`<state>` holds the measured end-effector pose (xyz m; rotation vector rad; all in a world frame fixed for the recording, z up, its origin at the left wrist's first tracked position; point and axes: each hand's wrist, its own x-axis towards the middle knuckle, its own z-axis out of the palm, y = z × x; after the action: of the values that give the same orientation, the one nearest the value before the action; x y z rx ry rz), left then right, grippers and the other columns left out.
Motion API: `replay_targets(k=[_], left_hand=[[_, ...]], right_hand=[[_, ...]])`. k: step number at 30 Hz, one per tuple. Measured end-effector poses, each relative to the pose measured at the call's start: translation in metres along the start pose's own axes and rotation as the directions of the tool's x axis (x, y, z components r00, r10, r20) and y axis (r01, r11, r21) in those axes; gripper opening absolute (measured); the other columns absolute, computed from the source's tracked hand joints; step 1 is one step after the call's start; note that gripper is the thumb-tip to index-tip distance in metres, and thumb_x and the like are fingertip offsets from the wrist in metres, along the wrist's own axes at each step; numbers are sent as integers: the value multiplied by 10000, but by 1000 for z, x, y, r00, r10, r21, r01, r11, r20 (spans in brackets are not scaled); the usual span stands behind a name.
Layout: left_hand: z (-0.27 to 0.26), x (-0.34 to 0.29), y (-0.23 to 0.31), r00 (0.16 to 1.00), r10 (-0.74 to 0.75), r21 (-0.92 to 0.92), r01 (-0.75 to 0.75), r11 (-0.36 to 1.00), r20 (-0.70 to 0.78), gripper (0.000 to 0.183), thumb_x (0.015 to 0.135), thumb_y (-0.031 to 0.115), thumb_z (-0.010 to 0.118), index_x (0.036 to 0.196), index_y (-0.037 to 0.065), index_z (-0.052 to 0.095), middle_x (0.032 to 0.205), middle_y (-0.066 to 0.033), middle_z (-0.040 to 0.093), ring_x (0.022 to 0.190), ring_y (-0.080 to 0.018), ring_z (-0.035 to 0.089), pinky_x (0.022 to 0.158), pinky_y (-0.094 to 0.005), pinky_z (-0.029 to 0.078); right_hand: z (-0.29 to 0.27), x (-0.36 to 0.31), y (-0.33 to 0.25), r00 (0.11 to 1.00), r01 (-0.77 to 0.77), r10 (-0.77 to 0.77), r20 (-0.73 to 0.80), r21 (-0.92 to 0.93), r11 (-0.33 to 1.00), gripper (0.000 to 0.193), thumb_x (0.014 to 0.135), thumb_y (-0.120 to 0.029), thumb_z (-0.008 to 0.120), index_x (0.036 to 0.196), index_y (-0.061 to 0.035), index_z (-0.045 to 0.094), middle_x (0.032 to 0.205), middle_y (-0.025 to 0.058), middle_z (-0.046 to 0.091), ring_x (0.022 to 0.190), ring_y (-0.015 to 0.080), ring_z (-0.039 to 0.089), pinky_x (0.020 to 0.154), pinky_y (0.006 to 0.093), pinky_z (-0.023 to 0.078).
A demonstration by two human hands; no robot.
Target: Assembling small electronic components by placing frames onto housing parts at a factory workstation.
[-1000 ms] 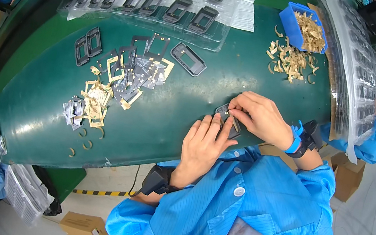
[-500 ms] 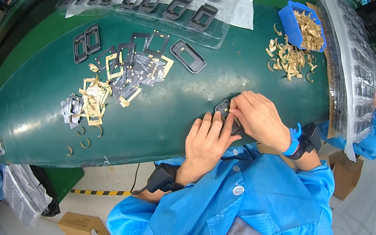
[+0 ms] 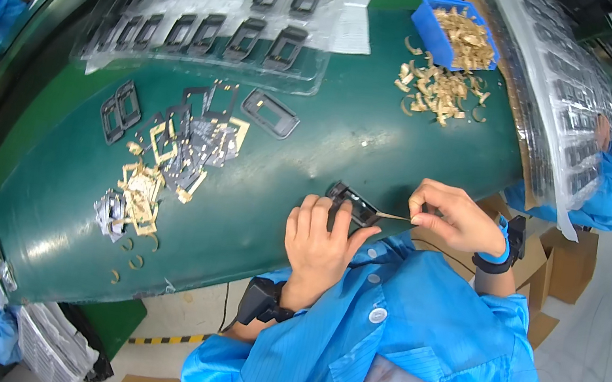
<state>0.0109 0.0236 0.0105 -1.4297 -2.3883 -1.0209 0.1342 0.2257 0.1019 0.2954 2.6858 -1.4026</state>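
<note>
My left hand (image 3: 320, 241) is closed on a black plastic frame (image 3: 347, 196), steadying it on the green table near its front edge. The fingers lie over the frame and hide part of it. To the right, my right hand (image 3: 460, 218) pinches the end of a thin, light strip (image 3: 395, 217). That strip runs taut to the frame's near right end and seems still attached there. Farther left lie a similar loose frame (image 3: 270, 113), two more black frames (image 3: 120, 111), a pile of dark flat gaskets (image 3: 203, 135) and crumpled tan backing paper (image 3: 141, 193).
A clear plastic tray (image 3: 291, 83) of black frames stands at the far left. Tan curled strips (image 3: 442, 92) lie before a blue bin (image 3: 433, 35) of more. Stacked trays (image 3: 559, 111) line the right side, with a co-worker's blue sleeve (image 3: 602, 190) beyond.
My right hand has moved right, away from the frame, drawing the strip out. My left hand stays on the frame. The whole view has shifted slightly.
</note>
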Motion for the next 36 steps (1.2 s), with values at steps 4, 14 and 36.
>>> replay_targets(k=[4,14,36], left_hand=[[-1,8,1,999,32,-1,-32,999,-36,484,706,400,872,923,44,627,1070,-141,579,998,-348,575,806,-451,469],[-13,0,6,987,-157,-262,158,952,27,407,707,194,895,989,25,655,1005,-129,552,856,-301,584,674,-393,479],[-22,43,-11,875,-305,-376,445,813,376,280,744,67,842,1014,35,773,845,-54,638,569,-102,473,538,-268,407]], right_hand=[[-32,-5,17,992,-14,29,-122,123,992,97,986,-106,601,945,-22,576,865,29,575,840,122,545,756,286,461],[-106,70,85,561,-78,14,-828,-37,996,199,921,-32,632,1115,10,643,910,84,710,732,154,673,684,306,530],[68,39,28,920,81,-119,-374,-115,990,224,830,-191,766,1028,-103,708,1011,42,604,1011,245,540,901,372,395]])
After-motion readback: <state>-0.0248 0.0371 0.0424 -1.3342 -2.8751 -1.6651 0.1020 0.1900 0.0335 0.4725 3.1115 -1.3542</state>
